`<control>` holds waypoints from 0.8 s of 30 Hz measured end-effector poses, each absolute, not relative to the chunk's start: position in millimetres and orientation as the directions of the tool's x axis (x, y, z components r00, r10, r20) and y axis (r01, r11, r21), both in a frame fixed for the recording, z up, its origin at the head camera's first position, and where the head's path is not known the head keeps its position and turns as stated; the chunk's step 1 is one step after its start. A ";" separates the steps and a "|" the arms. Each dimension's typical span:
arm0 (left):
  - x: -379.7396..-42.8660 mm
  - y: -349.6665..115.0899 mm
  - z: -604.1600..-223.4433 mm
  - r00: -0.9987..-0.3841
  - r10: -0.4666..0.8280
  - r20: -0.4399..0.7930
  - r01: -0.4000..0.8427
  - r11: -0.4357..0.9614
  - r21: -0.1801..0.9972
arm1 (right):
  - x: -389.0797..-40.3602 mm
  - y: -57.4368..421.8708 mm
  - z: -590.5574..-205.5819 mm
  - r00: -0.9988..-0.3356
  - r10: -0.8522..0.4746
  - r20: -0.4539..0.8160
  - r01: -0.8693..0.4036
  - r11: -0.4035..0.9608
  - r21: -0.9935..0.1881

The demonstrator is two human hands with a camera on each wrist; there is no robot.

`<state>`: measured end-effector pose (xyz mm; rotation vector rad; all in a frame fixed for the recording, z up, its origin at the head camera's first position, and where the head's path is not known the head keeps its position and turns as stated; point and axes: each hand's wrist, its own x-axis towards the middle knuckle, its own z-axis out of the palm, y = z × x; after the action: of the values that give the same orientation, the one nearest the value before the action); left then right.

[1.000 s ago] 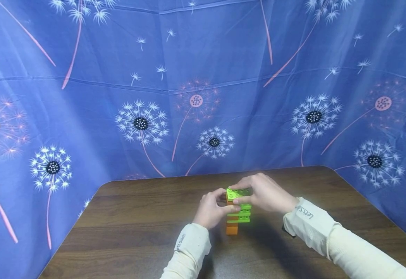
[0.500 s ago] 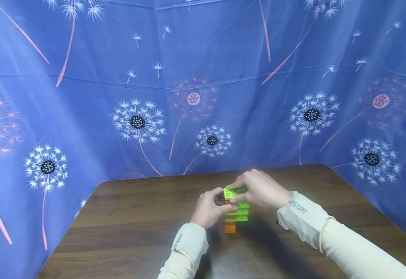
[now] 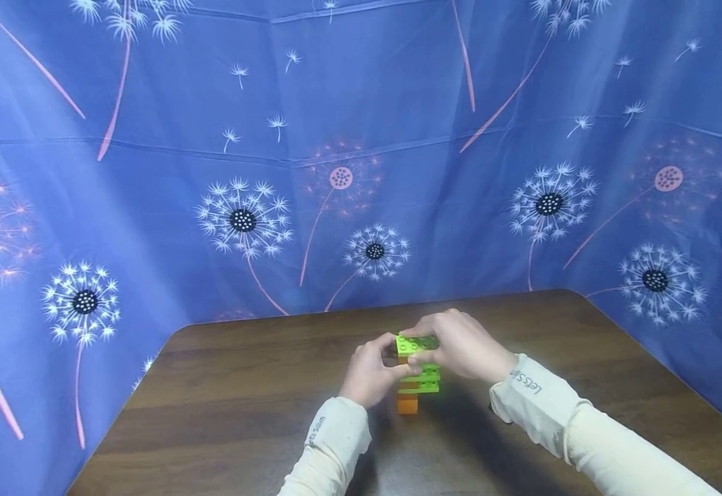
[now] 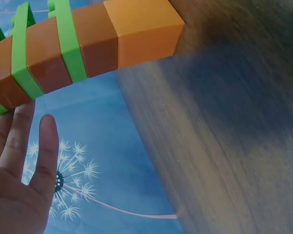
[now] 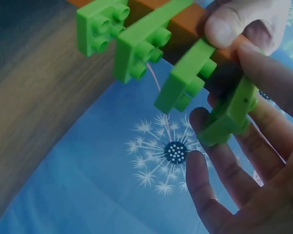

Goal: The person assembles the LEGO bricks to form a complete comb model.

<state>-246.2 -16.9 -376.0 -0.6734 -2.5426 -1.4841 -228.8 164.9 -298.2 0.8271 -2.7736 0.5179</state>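
Observation:
A tower of toy building bricks stands on the table, with orange-brown bricks alternating with thin bright green bricks that jut out to the right. Its lowest orange brick (image 3: 407, 404) touches the wood. My left hand (image 3: 368, 374) holds the upper part of the tower from the left, thumb across the near side. From the right, my right hand (image 3: 465, 346) grips the top green brick (image 3: 406, 344), with its thumb at the near side and fingers behind. In the right wrist view, fingers lie around that same green brick (image 5: 227, 119); the lower green bricks (image 5: 139, 51) show their studs.
The brown wooden table (image 3: 243, 393) extends around the tower, its far edge just behind the hands. A blue dandelion-print cloth (image 3: 361, 138) hangs close behind and at both sides. Light sleeves (image 3: 547, 399) cover the forearms.
The head view has shifted slightly, so the scene sits a little further left. Both hands keep their hold on the tower, with no clear movement of the bricks.

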 end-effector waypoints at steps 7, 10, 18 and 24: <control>-257.8 -3.1 -372.1 -0.881 0.314 0.353 0.467 0.460 0.756 | -232.1 170.2 -298.3 -0.824 -0.453 0.339 -0.540 0.809 -0.233; -266.9 -0.4 -368.0 -0.889 0.315 0.332 0.453 0.502 0.736 | -238.5 168.3 -297.8 -0.844 -0.422 0.331 -0.509 0.825 -0.246; -286.8 -2.2 -362.0 -0.904 0.313 0.292 0.423 0.547 0.723 | -258.4 160.8 -300.2 -0.880 -0.366 0.304 -0.447 0.854 -0.266; -294.1 -7.6 -363.7 -0.919 0.277 0.280 0.391 0.554 0.735 | -267.2 154.2 -300.6 -0.892 -0.354 0.280 -0.432 0.850 -0.302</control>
<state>-294.1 -7.6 -363.7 -0.5726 -2.6519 -1.3038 -267.2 154.2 -300.6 0.6057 -2.8126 0.5333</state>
